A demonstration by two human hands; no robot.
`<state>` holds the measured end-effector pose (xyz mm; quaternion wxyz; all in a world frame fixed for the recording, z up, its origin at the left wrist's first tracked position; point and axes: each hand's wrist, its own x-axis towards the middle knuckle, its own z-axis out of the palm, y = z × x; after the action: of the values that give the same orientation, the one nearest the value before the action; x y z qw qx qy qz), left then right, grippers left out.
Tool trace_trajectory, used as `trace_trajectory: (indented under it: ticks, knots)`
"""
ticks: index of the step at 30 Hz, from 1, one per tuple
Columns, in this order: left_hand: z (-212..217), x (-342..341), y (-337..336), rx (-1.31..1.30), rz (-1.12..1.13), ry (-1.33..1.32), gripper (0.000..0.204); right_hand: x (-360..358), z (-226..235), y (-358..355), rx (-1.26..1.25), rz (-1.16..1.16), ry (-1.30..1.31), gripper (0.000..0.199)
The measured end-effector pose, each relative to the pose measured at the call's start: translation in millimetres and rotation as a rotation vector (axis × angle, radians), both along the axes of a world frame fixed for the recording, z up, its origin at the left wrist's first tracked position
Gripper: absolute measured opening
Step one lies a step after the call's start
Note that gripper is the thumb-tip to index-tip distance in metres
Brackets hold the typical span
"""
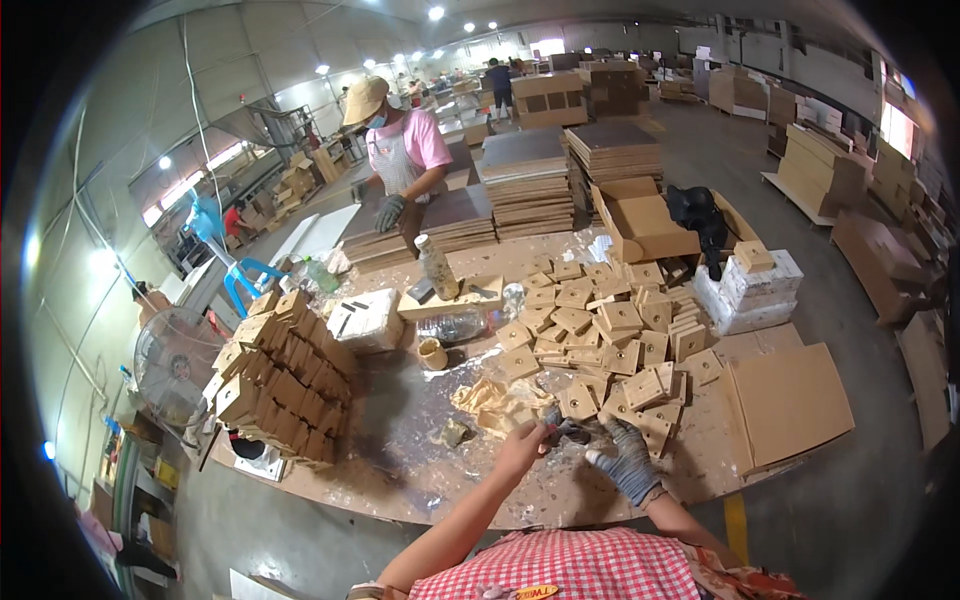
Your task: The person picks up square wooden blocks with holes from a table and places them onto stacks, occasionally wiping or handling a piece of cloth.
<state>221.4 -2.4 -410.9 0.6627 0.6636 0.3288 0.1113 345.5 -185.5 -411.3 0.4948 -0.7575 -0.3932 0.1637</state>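
My left hand [524, 447] is bare and closed round a small dark object [570, 432], with a bit of red by the fingers. What kind of thing it is, I cannot make out. Just right of it, my right hand [628, 468] wears a grey glove; its thumb and fingers are apart, close to the nearest wooden blocks. A loose heap of square wooden blocks [572, 319], many with a round hole, spreads beyond both hands. Crumpled yellowish cloth [497, 402] lies left of the heap, beside a small dirty lump [454, 432].
Stacked blocks [285, 375] rise at the table's left. A glue-smeared bottle [437, 268], a small cup [432, 353] and a clear bottle [452, 326] stand or lie mid-table. Flat cardboard [790, 405] covers the right corner. Across the table, a gloved co-worker [405, 155] handles stacked boards.
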Motion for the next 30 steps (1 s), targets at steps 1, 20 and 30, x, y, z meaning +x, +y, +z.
trace_trajectory:
  ticks: [1, 20, 30]
  knots:
    - [16.0, -1.6, -3.6, 0.007, 0.000, -0.004, 0.032, -1.0, -0.4, -0.2, -0.090, -0.032, -0.412, 0.064]
    - [73.8, -23.2, -46.5, 0.250, -0.424, 0.000, 0.065, -8.7, 73.7, 10.4, -0.017, 0.033, -0.060, 0.031]
    - [60.9, -22.7, -59.0, 0.831, -0.537, 0.381, 0.056, -9.9, 75.0, 5.3, -0.393, 0.074, -0.276, 0.026]
